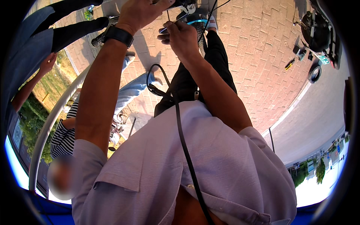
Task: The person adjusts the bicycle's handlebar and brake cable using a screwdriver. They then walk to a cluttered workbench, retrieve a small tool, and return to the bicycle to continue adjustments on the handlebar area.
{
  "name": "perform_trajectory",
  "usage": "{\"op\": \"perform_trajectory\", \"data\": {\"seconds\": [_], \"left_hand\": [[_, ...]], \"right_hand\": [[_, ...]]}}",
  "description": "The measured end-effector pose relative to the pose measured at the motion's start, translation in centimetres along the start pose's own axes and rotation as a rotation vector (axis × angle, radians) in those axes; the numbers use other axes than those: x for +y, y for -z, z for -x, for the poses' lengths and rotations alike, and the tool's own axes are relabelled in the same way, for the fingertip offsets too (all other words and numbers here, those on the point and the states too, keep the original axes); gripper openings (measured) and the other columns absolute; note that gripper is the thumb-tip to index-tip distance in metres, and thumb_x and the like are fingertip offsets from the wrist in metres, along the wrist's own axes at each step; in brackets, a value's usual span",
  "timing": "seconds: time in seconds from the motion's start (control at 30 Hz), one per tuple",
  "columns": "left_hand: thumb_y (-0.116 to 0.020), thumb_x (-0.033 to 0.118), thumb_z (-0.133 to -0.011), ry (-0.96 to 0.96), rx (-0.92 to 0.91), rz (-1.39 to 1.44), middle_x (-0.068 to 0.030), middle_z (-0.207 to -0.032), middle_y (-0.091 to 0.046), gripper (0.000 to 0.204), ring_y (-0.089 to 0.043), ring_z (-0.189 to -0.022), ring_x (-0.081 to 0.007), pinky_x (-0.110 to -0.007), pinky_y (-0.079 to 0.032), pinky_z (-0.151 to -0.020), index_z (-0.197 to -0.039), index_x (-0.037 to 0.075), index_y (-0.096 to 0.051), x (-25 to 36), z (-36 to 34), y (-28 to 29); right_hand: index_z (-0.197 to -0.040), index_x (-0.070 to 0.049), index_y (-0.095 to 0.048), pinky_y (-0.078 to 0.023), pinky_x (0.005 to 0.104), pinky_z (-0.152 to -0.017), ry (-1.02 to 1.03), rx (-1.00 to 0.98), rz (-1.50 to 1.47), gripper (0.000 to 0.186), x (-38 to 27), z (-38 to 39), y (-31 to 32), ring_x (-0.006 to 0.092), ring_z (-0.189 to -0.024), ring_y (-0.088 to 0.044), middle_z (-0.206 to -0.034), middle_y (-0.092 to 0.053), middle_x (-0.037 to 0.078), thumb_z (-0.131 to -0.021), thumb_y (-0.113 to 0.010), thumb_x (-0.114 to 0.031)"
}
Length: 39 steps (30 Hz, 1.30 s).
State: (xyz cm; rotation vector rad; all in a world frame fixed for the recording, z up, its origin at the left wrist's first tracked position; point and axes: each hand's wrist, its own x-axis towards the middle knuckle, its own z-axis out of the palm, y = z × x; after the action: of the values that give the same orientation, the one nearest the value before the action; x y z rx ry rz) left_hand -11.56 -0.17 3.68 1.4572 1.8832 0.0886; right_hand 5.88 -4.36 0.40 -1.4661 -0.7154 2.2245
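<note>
My left hand (140,15), with a black watch on its wrist, reaches to the upper edge of the picture. Its fingers close around a dark part (165,4) that the picture's edge cuts off, so its kind is hidden. Lower and to the right, my right hand (183,40) has its fingers curled and thumb side up, pinching a thin cable (168,15) that runs up toward the dark part. Just beyond the right hand stands a two-wheeler's wheel (200,26) with a light-blue rim, partly covered by the hand and black cables.
A motorcycle (318,32) stands at the far right, with a loose tyre (315,74) and a yellow-and-black tool (289,64) on the paving. People stand at the left near a curved metal rail (48,131). A black cord (180,127) hangs down my shirt.
</note>
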Motion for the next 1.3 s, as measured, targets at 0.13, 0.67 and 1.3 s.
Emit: {"op": "perform_trajectory", "data": {"seconds": [0.13, 0.67, 1.3], "left_hand": [[-0.046, 0.037, -0.106, -0.033, -0.027, -0.143, -0.0084, -0.084, -0.072, 0.046, -0.068, -0.08, -0.0157, -0.031, -0.053, -0.074, -0.097, 0.002, -0.075, 0.6, -0.3, 1.0], [-0.053, 0.055, -0.101, 0.178, 0.0, 0.882, -0.0098, -0.097, -0.073, 0.058, -0.07, -0.084, -0.0179, -0.029, -0.057, -0.074, -0.108, 0.001, -0.072, -2.0, -0.3, 0.5], [-0.066, 0.03, -0.098, -0.118, 0.018, 0.401, -0.0004, -0.088, -0.073, 0.031, -0.065, -0.078, -0.0073, -0.024, -0.053, -0.071, -0.111, 0.003, -0.075, -1.3, 0.2, -0.5]], "right_hand": [[-0.102, 0.009, -0.065, -0.06, 0.0319, -0.065, -0.186, -0.022, -0.133, 0.025, 0.6, 0.3, -1.9, 0.0242, -0.076, -0.074, -0.091, -0.073, 0.018, -0.101, -0.056, -0.014], [-0.103, -0.001, -0.067, -0.049, 0.0254, -0.053, 0.071, -0.122, -0.65, 0.023, -9.2, 0.5, 1.3, 0.012, -0.062, -0.063, -0.078, -0.067, 0.006, -0.102, -0.059, -0.023], [-0.118, 0.004, -0.059, -0.052, 0.0286, -0.052, 0.087, 0.218, 0.091, 0.028, 1.4, -1.2, 3.4, 0.0174, -0.058, -0.068, -0.074, -0.071, 0.013, -0.102, -0.054, -0.017]]}}
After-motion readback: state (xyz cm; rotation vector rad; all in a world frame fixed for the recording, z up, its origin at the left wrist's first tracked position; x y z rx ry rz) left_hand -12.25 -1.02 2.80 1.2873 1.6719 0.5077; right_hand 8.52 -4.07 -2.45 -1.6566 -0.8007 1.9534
